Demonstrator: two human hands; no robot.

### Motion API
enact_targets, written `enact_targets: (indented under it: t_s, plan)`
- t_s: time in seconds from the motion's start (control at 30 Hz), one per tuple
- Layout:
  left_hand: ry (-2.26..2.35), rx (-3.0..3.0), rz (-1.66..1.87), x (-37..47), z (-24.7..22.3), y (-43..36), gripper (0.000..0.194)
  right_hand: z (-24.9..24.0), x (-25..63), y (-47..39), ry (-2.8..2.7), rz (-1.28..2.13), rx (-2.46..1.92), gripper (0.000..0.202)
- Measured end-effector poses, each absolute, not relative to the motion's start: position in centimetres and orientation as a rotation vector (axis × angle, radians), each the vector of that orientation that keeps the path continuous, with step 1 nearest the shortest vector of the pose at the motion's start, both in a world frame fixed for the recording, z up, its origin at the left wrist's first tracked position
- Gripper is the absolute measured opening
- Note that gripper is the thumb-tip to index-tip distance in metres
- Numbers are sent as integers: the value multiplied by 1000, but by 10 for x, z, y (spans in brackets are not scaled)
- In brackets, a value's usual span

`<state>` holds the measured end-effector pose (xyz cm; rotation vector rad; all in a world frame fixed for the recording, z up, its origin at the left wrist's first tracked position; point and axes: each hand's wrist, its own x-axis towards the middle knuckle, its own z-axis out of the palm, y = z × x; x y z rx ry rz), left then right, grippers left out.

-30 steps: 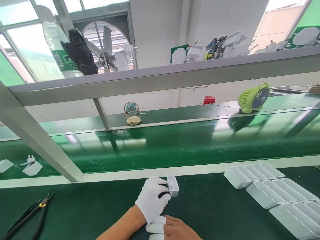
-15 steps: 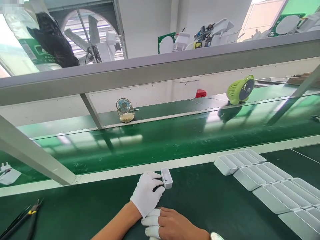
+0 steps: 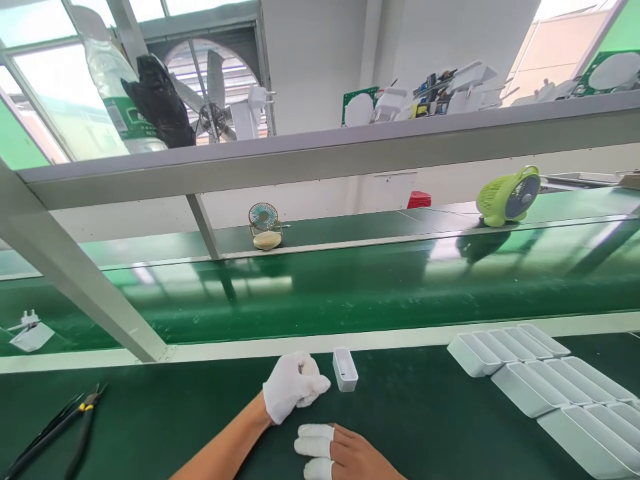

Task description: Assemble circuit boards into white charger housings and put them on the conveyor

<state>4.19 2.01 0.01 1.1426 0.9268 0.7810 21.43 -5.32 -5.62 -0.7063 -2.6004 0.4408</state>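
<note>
A white glove covers my left hand (image 3: pixel 296 388), whose fingers are curled in over the dark green table; whatever they may hold is hidden. Just right of it stands a small white open box (image 3: pixel 345 370) with a tiny dark spot inside, not touched by either hand. My right hand (image 3: pixel 345 453), with white covers on its fingers, lies palm down at the bottom edge, fingers stretched out to the left and nothing visible in them.
Rows of white trays (image 3: pixel 540 373) sit at the right. Black-handled pliers (image 3: pixel 85 413) lie at the left. A green belt (image 3: pixel 325 293) runs behind the table's pale rail (image 3: pixel 390 337), and a slanted post (image 3: pixel 85 280) rises at the left.
My left hand has come away from the small white box and its fingers have curled in. My right hand has parted from the left wrist. The view has shifted.
</note>
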Motion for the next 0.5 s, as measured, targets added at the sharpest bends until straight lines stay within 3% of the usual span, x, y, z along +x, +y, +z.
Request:
enact_targets:
  t_s: [0.3, 0.5]
  plan:
    - [395, 927, 522, 32, -5, 20, 61, -110, 209, -46, -2513, 202, -838, 41]
    - [163, 919, 509, 24, -18, 27, 63, -117, 218, -38, -2519, 171, -925, 28]
